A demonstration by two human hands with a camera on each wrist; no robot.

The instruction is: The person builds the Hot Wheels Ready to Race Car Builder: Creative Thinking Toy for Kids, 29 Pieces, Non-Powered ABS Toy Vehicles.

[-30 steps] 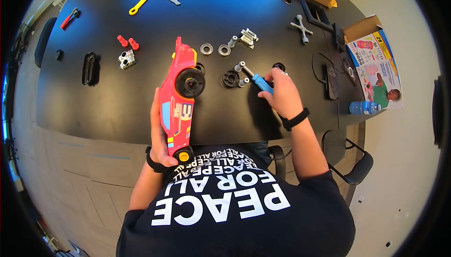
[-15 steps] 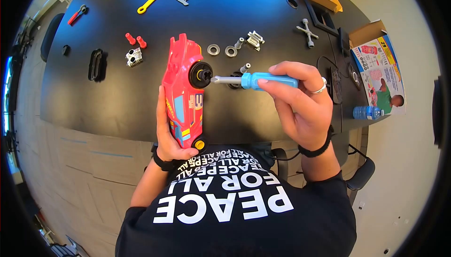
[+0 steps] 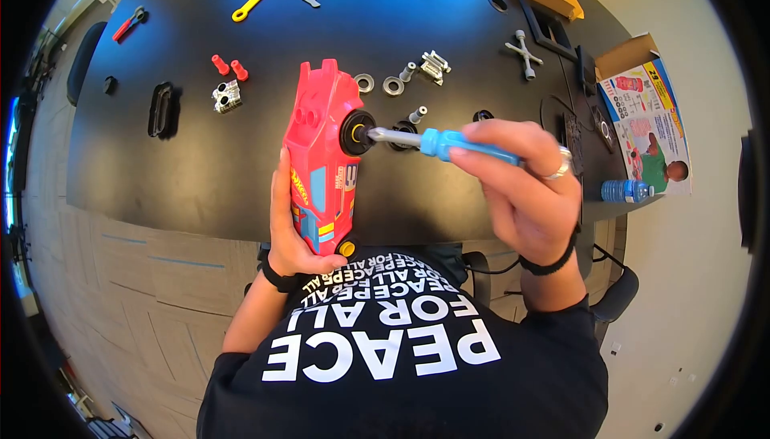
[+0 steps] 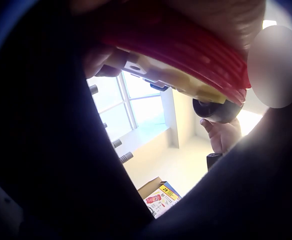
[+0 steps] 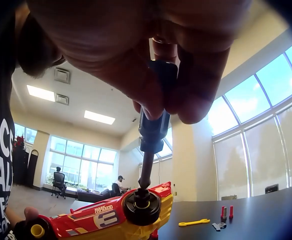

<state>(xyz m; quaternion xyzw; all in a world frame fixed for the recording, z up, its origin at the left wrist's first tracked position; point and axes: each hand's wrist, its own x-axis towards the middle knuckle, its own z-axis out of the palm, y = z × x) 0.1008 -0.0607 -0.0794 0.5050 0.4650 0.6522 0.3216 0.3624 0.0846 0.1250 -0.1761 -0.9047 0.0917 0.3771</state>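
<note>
My left hand [image 3: 293,238] grips a red toy car [image 3: 325,150] by its lower end, holding it above the near part of the table. The car's larger black wheel [image 3: 355,132] faces right. A blue-handled screwdriver [image 3: 465,144] is pinched between the thumb and fingers of my right hand [image 3: 533,182]. In the right wrist view, the screwdriver's tip [image 5: 143,189] meets the dark hub piece at the centre of the wheel [image 5: 142,206]. The smaller wheel [image 3: 347,248] with a yellow hub sits beside my left thumb.
Silvery rings [image 3: 393,87], grey bolts [image 3: 419,114] and a silver engine part [image 3: 435,68] lie beyond the car. Leftward are a black tray-like part [image 3: 163,110], red bolts [image 3: 229,67] and a yellow wrench [image 3: 255,1]. A water bottle [image 3: 627,191] and printed box [image 3: 646,110] stand right.
The right hand lifted the screwdriver from the table and brought its tip to the wheel. The car turned, showing more of its top, and moved slightly right.
</note>
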